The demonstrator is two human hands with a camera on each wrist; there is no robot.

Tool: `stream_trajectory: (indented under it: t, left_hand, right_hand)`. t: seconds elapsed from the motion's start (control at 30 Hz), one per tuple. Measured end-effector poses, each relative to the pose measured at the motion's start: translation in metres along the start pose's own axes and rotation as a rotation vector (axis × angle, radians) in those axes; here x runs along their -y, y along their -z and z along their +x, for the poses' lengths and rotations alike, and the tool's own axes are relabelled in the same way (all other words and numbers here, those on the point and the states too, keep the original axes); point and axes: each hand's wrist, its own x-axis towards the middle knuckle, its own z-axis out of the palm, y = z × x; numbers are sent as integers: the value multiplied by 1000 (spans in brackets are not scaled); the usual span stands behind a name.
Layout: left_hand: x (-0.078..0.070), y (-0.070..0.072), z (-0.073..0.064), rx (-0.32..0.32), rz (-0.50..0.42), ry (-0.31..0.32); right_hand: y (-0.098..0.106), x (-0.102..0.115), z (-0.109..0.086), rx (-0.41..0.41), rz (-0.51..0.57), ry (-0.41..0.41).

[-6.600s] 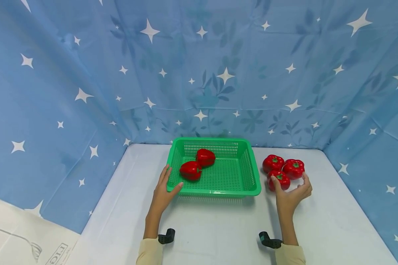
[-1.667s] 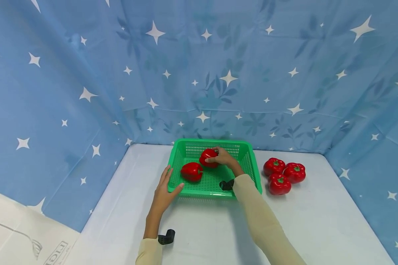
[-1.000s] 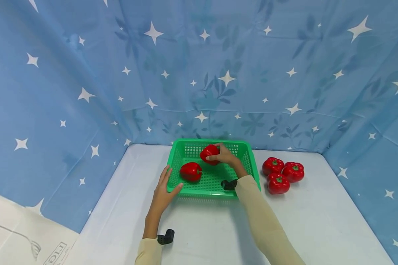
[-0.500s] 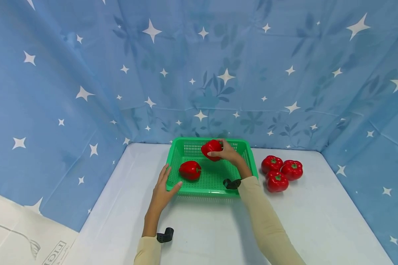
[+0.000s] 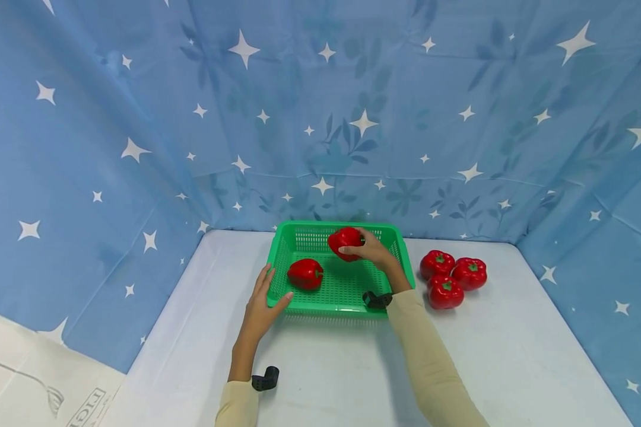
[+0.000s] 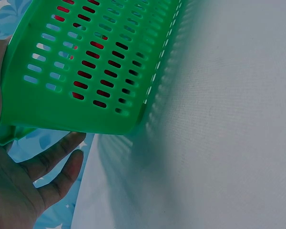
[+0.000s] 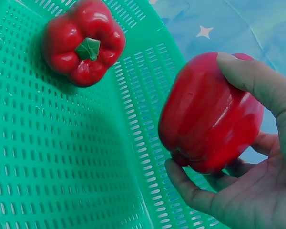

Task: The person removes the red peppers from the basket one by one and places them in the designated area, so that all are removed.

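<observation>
I observe the right hand [image 5: 375, 249] gripping a red pepper [image 5: 342, 238], thumb on one side and curled fingers opposite, above the far part of the green basket [image 5: 326, 309]. I read the left hand [image 5: 260, 308] as spread, fingers extended, at the basket's near left corner. A second pepper [image 5: 303, 274] lies on its side inside. Three peppers [image 5: 444, 293] stand grouped on the white table [image 5: 326, 367], right of the basket.
</observation>
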Motion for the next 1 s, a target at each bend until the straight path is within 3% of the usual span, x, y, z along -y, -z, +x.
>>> stream_trajectory:
  t: [0.4,1.0]
  left_hand:
    - [-1,2,0,-6,-7,-12]
    - [2,0,0,-2,-11,-9]
  right_hand:
    - [7,-3,-5,-73,81,31]
    - [27,-10,-33,-131,228,163]
